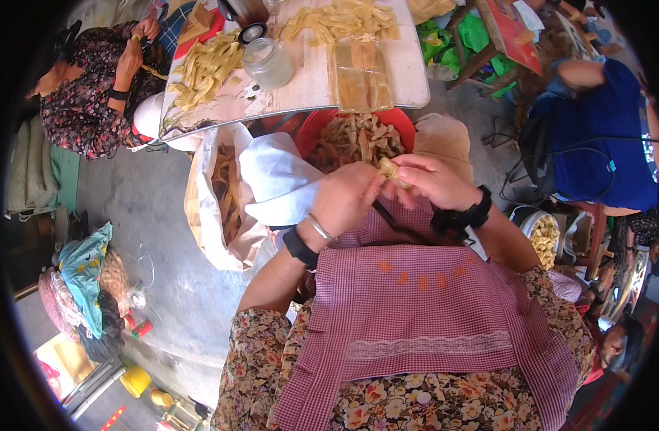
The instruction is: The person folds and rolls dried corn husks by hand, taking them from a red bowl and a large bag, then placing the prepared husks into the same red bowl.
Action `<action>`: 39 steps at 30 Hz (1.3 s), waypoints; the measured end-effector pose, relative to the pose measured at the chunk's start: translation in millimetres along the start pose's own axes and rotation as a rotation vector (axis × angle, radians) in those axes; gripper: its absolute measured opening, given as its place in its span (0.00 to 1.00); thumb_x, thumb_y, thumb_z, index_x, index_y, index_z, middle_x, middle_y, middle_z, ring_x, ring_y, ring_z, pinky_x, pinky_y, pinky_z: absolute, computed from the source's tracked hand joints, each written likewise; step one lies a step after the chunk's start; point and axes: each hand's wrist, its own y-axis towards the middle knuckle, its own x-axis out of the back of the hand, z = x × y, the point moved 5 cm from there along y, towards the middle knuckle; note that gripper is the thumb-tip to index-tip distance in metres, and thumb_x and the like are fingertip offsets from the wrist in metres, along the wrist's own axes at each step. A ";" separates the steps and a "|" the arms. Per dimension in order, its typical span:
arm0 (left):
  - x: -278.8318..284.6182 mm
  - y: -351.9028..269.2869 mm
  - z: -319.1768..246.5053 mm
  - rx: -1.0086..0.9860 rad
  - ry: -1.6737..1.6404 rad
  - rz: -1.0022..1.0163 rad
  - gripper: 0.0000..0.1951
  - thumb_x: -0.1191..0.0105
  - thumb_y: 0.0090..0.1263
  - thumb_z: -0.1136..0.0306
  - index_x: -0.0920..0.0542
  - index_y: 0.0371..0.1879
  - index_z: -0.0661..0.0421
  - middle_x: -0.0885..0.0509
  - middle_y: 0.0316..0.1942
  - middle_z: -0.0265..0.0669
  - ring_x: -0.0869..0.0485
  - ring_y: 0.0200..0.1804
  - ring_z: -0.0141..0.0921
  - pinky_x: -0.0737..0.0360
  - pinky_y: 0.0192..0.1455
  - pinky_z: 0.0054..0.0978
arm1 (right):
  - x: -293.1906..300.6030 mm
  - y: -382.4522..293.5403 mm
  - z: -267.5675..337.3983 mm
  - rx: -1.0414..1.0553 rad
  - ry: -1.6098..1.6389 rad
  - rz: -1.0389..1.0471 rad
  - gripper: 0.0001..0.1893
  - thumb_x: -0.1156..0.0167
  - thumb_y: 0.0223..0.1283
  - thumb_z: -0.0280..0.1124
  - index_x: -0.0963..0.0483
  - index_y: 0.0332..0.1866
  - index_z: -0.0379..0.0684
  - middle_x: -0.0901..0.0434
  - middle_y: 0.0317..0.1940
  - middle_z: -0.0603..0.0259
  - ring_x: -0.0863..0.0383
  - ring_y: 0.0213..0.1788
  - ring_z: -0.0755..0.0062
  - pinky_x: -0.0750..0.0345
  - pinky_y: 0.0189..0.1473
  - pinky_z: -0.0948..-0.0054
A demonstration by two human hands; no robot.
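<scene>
Over my lap, my left hand (348,188) and my right hand (434,178) meet at a small folded yellowish strip (388,168). Fingers of both hands pinch it, and part of the strip is hidden behind them. Just beyond my hands stands a red basin (410,126) full of brownish, knotted-looking pieces (359,137). A pale tabletop (308,91) reaches over the basin's far side. On it lie a pile of flat yellow strips (211,67), another pile (345,21) farther back, a lidless glass jar (267,64) and a clear amber-tinted plastic sheet or packet (362,75).
A white-lined sack (197,215) of brown strips stands left of my knees. Co-workers sit at the left (92,97) and right (598,134). Behind the right one, a white bucket (528,221) holds yellow pieces. Bags (84,269) lie on the floor at left.
</scene>
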 end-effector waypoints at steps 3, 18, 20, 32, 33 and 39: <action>8.8 -9.5 4.5 0.187 -0.157 0.008 0.08 0.48 0.62 0.69 0.25 0.24 0.59 0.25 0.19 0.40 0.25 0.22 0.39 0.28 0.25 0.30 | 33.7 -4.7 8.1 -0.110 -0.163 -0.071 0.11 0.48 0.62 0.32 0.27 0.44 0.37 0.28 0.22 0.69 0.34 0.18 0.89 0.37 0.17 0.88; -20.6 -4.9 16.1 0.675 -1.115 0.323 0.15 0.53 0.70 0.60 0.34 0.47 0.56 0.20 0.30 0.38 0.20 0.31 0.25 0.24 0.32 0.19 | 9.9 9.1 21.2 -0.079 -0.261 -0.023 0.06 0.47 0.61 0.30 0.26 0.37 0.39 0.32 0.19 0.76 0.39 0.19 0.92 0.44 0.17 0.89; -23.0 -4.4 16.6 0.750 -1.238 0.347 0.15 0.52 0.68 0.60 0.34 0.46 0.56 0.20 0.30 0.37 0.20 0.30 0.25 0.24 0.31 0.18 | 9.0 10.1 19.3 -0.101 -0.293 -0.015 0.06 0.47 0.61 0.29 0.26 0.36 0.39 0.32 0.19 0.75 0.38 0.20 0.91 0.42 0.19 0.89; -27.8 -11.4 45.3 0.952 -1.484 0.212 0.04 0.48 0.65 0.72 0.28 0.31 0.56 0.22 0.23 0.34 0.25 0.20 0.24 0.27 0.19 0.16 | 35.9 21.3 12.6 -0.073 -0.304 0.009 0.07 0.46 0.59 0.29 0.25 0.34 0.37 0.31 0.19 0.75 0.36 0.21 0.89 0.39 0.23 0.86; -17.9 -3.8 46.4 0.872 -1.391 0.205 0.03 0.48 0.64 0.73 0.28 0.31 0.56 0.22 0.22 0.33 0.25 0.20 0.23 0.28 0.19 0.15 | 41.1 22.5 19.2 -0.083 -0.391 0.012 0.07 0.46 0.59 0.30 0.25 0.34 0.38 0.30 0.19 0.74 0.34 0.21 0.89 0.37 0.23 0.86; 15.2 66.8 75.6 0.427 -0.667 -0.178 0.02 0.52 0.66 0.73 0.27 0.32 0.57 0.22 0.22 0.31 0.25 0.23 0.20 0.29 0.23 0.15 | 73.8 55.4 52.1 0.107 -0.353 -0.292 0.08 0.44 0.59 0.32 0.25 0.35 0.39 0.26 0.22 0.73 0.29 0.22 0.88 0.32 0.25 0.86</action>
